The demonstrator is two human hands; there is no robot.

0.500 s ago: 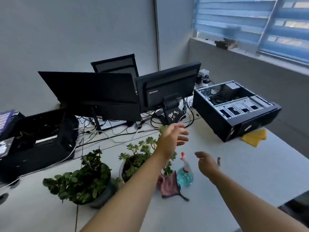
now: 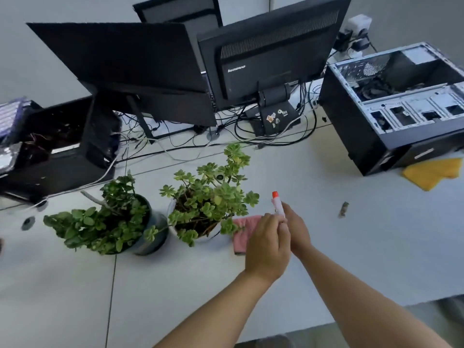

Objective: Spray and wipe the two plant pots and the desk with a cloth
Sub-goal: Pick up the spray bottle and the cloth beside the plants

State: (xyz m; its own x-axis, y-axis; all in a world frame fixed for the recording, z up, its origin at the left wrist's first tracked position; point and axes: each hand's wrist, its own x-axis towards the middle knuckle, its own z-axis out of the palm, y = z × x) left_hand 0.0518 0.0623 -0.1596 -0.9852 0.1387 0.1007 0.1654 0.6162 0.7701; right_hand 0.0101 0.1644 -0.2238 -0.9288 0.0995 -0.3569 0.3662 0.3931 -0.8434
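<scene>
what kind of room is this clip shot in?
Likely an office or IT workroom: two monitors seen from behind with tangled cables, an opened computer case on the white desk, plus two potted plants.

Pink cloth, seemingly orange-capped sprayer

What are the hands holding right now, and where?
Both hands, left and right, close on the spray bottle below its nozzle; the exact grip is hidden.
</scene>
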